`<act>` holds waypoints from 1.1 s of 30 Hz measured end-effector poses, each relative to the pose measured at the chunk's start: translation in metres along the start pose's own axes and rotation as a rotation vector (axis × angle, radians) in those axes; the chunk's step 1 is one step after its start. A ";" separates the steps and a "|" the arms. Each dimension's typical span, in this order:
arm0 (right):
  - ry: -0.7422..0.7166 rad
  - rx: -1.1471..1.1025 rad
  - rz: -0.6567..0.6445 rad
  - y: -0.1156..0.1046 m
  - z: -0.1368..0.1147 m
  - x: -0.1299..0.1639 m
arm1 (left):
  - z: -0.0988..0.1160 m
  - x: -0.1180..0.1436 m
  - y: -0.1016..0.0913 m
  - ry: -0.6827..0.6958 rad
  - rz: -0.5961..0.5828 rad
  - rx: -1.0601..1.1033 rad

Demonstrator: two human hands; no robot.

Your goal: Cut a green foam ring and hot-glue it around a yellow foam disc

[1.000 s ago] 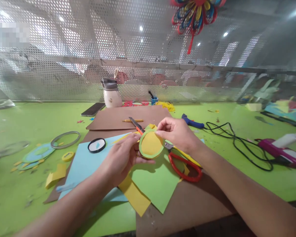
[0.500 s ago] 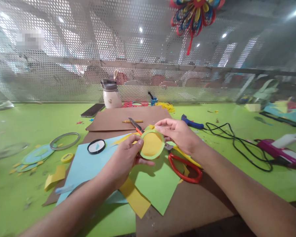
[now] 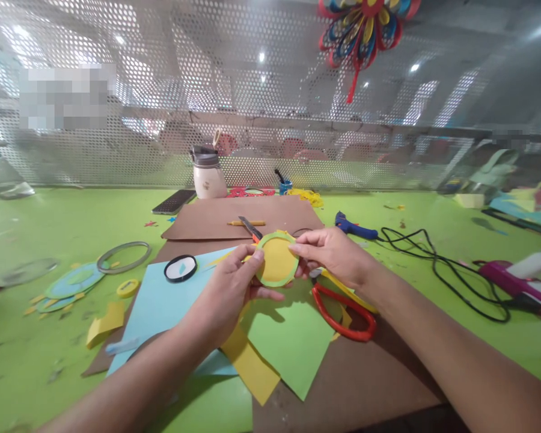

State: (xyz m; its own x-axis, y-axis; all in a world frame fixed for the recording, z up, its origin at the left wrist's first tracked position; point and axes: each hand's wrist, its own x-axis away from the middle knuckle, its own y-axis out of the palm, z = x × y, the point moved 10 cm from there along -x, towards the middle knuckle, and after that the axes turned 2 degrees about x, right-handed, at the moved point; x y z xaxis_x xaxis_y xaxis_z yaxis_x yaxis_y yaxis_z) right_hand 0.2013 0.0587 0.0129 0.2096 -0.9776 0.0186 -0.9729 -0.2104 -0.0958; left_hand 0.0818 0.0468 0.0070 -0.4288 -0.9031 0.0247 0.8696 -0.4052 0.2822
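Note:
Between my hands is a yellow paper disc [image 3: 277, 262] with a light green paper ring around its edge. My left hand [image 3: 234, 279] pinches its left side, thumb on top. At its right edge my right hand [image 3: 331, 252] grips it between thumb and fingers. Under my right wrist lie scissors with red handles [image 3: 345, 316], partly hidden. Below the disc are a green paper sheet [image 3: 293, 346] and a yellow paper strip [image 3: 250, 364]. A light blue sheet [image 3: 151, 300] carries a black-rimmed round piece [image 3: 180, 269]. Beyond the disc lies a craft knife [image 3: 251, 228].
Brown cardboard [image 3: 247, 213] covers the table's middle, with a pencil [image 3: 246, 223] on it. Behind stand a bottle [image 3: 208, 177] and a phone [image 3: 174, 202]. At right are a blue-handled tool [image 3: 355, 227], a black cord [image 3: 433, 264] and a purple glue gun [image 3: 514, 285]. Blue paper discs [image 3: 74, 281] lie left.
My right hand has shifted from the disc's upper right down to its right edge, and the thumb now rests on the ring. My left hand keeps its hold. The view has moved slightly.

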 end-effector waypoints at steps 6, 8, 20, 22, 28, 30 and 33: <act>-0.002 0.094 0.017 -0.002 -0.001 0.000 | -0.004 0.000 0.005 -0.032 -0.057 -0.013; -0.014 0.146 0.026 -0.003 -0.002 0.000 | -0.004 0.001 0.006 -0.030 -0.078 0.021; -0.074 0.343 0.035 -0.005 -0.003 0.000 | -0.010 0.003 0.008 -0.065 -0.125 0.054; -0.073 0.338 0.038 -0.004 -0.004 0.001 | -0.010 0.003 0.009 -0.067 -0.131 0.058; -0.074 0.324 0.045 -0.002 -0.006 0.001 | -0.011 0.002 0.010 -0.093 -0.131 0.026; -0.078 0.319 0.039 -0.001 -0.007 0.001 | -0.011 0.002 0.008 -0.094 -0.114 0.015; -0.077 0.301 0.024 0.000 -0.007 0.000 | -0.011 0.002 0.006 -0.095 -0.098 0.036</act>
State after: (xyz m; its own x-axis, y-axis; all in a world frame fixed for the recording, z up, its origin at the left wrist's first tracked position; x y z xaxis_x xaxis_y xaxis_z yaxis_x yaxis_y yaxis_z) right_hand 0.2009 0.0584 0.0196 0.2048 -0.9769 -0.0616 -0.9076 -0.1660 -0.3855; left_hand 0.0894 0.0409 -0.0021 -0.5337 -0.8413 0.0854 0.8140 -0.4838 0.3215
